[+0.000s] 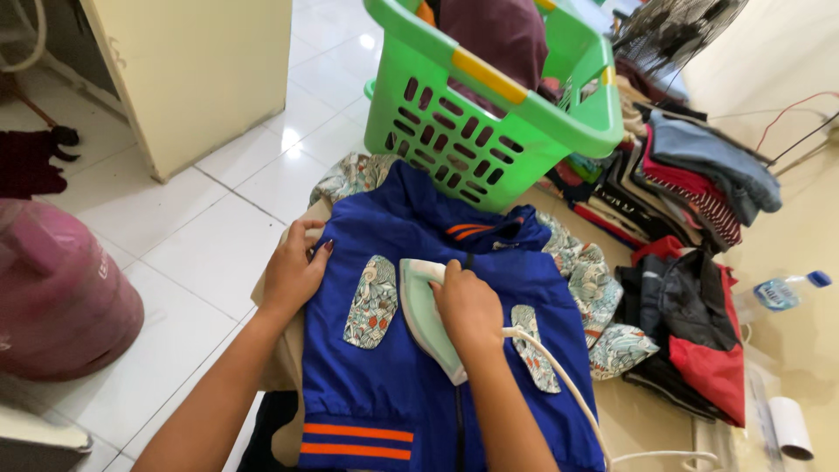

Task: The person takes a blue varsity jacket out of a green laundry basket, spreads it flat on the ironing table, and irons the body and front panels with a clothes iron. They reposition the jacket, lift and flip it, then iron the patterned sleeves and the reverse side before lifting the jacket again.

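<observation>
Mid-frame, the right hand (469,306) is gripping a pale green iron (426,315), fingers wrapped round its handle; the left hand (293,271) is pressing, fingers together, on the blue jacket (384,376).

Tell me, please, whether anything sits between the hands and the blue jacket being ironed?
Nothing visible does. The right hand grips the pale green iron, whose base lies directly on the blue jacket. The left hand rests flat on the jacket's shoulder edge. The iron's cord trails off to the right.
</observation>
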A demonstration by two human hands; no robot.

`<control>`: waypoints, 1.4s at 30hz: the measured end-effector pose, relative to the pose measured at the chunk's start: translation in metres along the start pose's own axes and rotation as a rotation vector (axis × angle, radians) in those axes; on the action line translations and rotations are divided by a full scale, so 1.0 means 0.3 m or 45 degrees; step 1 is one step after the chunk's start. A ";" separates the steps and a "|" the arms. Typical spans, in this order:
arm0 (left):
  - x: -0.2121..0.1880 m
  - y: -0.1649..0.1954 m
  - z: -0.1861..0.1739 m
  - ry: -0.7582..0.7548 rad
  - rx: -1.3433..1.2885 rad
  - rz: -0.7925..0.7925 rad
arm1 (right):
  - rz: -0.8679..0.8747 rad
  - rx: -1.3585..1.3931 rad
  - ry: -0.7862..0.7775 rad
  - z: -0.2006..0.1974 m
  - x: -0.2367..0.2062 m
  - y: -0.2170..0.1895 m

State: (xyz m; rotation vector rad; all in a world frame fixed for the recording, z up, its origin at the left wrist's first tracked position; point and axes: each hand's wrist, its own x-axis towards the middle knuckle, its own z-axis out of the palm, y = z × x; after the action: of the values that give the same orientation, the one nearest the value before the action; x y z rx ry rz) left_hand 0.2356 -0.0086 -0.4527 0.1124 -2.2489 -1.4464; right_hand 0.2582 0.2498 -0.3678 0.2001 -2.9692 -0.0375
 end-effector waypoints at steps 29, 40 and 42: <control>-0.019 0.086 -0.048 0.028 0.017 0.010 | 0.074 0.114 -0.203 0.042 0.117 -0.004; -0.010 0.046 -0.043 -0.009 -0.061 0.065 | -0.040 0.204 -0.269 -0.077 -0.145 -0.009; -0.009 0.042 -0.040 -0.027 -0.077 0.054 | -0.018 0.173 -0.227 -0.066 -0.158 -0.012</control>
State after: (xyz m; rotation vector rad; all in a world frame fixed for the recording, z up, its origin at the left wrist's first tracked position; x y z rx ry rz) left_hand 0.2452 -0.0125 -0.4385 0.0299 -2.2084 -1.4981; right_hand 0.3082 0.2522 -0.3561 0.2474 -3.1501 0.1535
